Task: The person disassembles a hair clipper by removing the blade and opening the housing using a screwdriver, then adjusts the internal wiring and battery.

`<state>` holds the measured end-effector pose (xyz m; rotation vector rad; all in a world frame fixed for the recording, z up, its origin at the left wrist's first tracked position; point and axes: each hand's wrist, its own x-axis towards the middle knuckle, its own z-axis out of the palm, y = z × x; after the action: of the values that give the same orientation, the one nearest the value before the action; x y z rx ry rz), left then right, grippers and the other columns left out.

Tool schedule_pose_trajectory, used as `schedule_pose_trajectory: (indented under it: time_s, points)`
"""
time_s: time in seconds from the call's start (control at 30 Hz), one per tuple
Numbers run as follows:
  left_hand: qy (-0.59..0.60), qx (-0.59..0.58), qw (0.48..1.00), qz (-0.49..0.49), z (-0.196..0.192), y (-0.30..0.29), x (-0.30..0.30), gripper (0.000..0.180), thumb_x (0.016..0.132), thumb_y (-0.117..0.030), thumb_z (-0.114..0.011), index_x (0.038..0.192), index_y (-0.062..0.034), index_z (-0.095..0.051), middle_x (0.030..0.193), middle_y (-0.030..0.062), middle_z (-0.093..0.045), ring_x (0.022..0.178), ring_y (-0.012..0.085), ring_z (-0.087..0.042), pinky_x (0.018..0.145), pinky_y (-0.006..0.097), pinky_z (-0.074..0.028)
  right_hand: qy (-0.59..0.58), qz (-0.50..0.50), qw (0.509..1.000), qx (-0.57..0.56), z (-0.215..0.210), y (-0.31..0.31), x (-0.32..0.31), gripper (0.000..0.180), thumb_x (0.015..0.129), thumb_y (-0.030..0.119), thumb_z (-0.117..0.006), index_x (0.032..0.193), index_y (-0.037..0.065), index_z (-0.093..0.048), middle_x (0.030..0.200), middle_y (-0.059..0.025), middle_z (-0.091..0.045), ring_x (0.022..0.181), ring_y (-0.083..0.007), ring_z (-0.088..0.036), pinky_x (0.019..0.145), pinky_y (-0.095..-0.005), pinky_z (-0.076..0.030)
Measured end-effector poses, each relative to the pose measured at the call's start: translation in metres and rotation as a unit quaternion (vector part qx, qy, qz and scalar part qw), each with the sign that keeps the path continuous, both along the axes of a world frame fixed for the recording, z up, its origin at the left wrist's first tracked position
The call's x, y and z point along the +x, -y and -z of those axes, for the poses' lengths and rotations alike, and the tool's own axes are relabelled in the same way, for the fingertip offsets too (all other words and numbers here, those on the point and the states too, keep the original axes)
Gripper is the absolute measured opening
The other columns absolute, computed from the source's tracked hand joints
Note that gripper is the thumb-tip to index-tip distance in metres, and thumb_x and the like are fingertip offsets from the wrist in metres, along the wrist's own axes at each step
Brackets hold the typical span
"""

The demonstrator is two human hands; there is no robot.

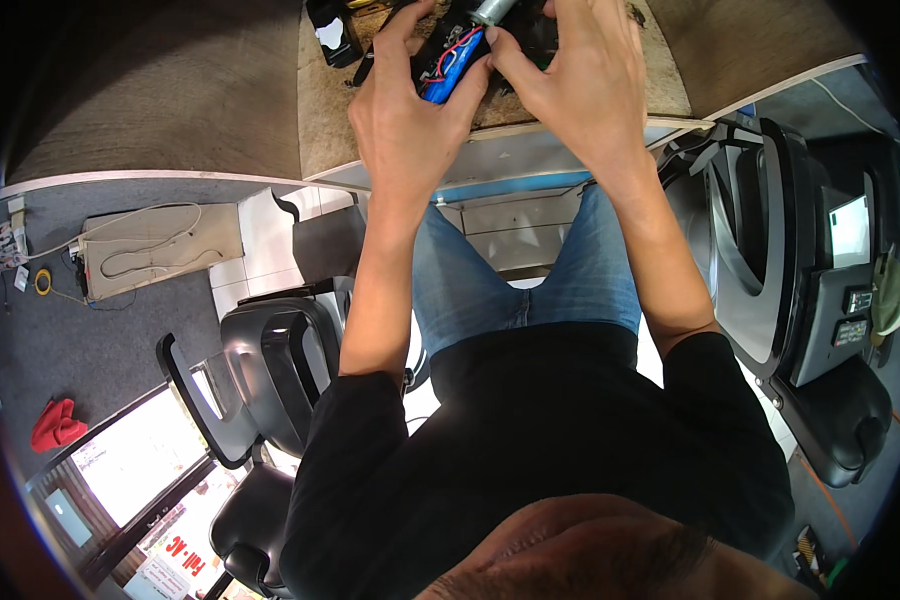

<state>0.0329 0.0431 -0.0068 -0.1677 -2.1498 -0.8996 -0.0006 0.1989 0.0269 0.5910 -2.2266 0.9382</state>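
A blue cylindrical battery with red and white wires lies at the top of the head view, at a slant among dark parts. My left hand is closed about it, the thumb along its right side and the index finger reaching past its left. A silver metal cylinder sits just beyond the battery's upper end. My right hand is bent inward, its thumb tip at that upper end beside the silver cylinder. Its other fingers run to the picture's top edge, so what they grip is partly hidden.
The worn tan work surface has a brown wooden top on either side. A black case with a white patch lies left of my left hand. Black chairs stand on both sides. A beige board with a cable lies on the floor.
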Motion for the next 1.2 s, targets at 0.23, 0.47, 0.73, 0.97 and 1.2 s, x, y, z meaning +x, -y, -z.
schedule_pose_trajectory:
  time_s: [0.23,0.47,0.73,0.97,1.2]
  points:
    - [0.012,-0.003,1.0,0.012,0.0,-0.001,-0.001,0.052,0.078,-0.012,-0.087,0.127,-0.005,-0.07,0.096,0.0127,-0.077,0.084,0.018,-0.075,0.076,0.03,-0.058,-0.019,0.015,1.0,0.009,0.007,0.0,-0.005,0.048,0.077,0.017,-0.08,0.118,0.005,-0.058,0.106,-0.0195,-0.058,0.102,-0.0408,-0.058,0.088,-0.0493,-0.047]
    - [-0.014,-0.029,0.999,0.018,0.002,0.0,-0.003,0.049,0.077,-0.012,-0.087,0.124,-0.0063,-0.073,0.101,0.0123,-0.078,0.091,0.0205,-0.076,0.079,0.032,-0.059,-0.023,0.039,0.999,0.011,0.008,0.0,-0.002,0.049,0.075,0.019,-0.081,0.116,0.004,-0.058,0.107,-0.0206,-0.058,0.101,-0.042,-0.058,0.09,-0.05,-0.046]
    - [0.003,-0.017,1.0,0.016,0.0,-0.002,-0.002,0.048,0.078,-0.012,-0.087,0.123,-0.0054,-0.073,0.1,0.0127,-0.077,0.086,0.0194,-0.075,0.077,0.031,-0.058,-0.048,0.044,0.998,0.01,0.012,0.0,-0.004,0.05,0.074,0.02,-0.083,0.114,0.003,-0.058,0.106,-0.02,-0.058,0.1,-0.0408,-0.058,0.09,-0.0491,-0.046]
    - [0.001,-0.012,1.0,0.025,0.0,-0.001,-0.002,0.049,0.078,-0.013,-0.087,0.124,-0.005,-0.073,0.099,0.012,-0.076,0.087,0.0189,-0.074,0.078,0.031,-0.058,-0.048,0.037,0.998,0.01,0.007,-0.001,-0.001,0.05,0.073,0.016,-0.084,0.114,0.003,-0.058,0.101,-0.019,-0.059,0.097,-0.0393,-0.059,0.087,-0.0475,-0.047]
    - [-0.025,-0.019,0.999,0.035,0.002,-0.001,-0.004,0.05,0.077,-0.013,-0.088,0.124,-0.0042,-0.073,0.1,0.0126,-0.077,0.087,0.0182,-0.074,0.08,0.031,-0.058,-0.132,0.023,0.99,-0.041,0.023,0.0,-0.01,0.05,0.071,0.013,-0.083,0.114,0.003,-0.059,0.097,-0.0199,-0.06,0.091,-0.0397,-0.06,0.081,-0.0471,-0.048]
